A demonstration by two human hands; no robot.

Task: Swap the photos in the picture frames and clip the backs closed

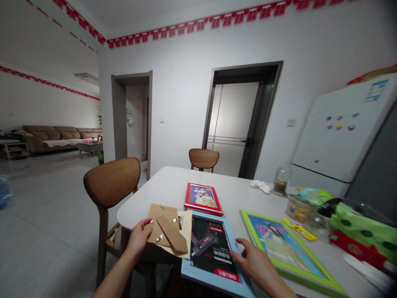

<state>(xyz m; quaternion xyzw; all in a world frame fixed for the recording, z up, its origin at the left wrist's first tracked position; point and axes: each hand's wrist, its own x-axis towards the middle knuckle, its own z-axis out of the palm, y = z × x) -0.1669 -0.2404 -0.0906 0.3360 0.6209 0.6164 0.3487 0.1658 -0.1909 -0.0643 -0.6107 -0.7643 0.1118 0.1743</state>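
My left hand (140, 239) grips the left edge of a brown backing board (165, 227) with metal clips and a folded brown stand. Cream sheets (186, 231) lie beneath the board. My right hand (252, 258) rests at the right edge of a light blue frame (192, 271), thumb and fingers apart. Inside that frame is a black sheet (212, 248) with a tool picture. A red frame (203, 198) holding a photo lies behind it. To the right is a lime green frame (279, 244) with a picture of a figure in a pale dress.
White table (145, 190) with wooden chairs (113, 182) at its left and far side. A yellow cutter (300, 229), glass jar (281, 182), tissue (260, 186), containers (299, 207) and a green bag (356, 227) stand at the right. A white fridge (338, 140) is behind.
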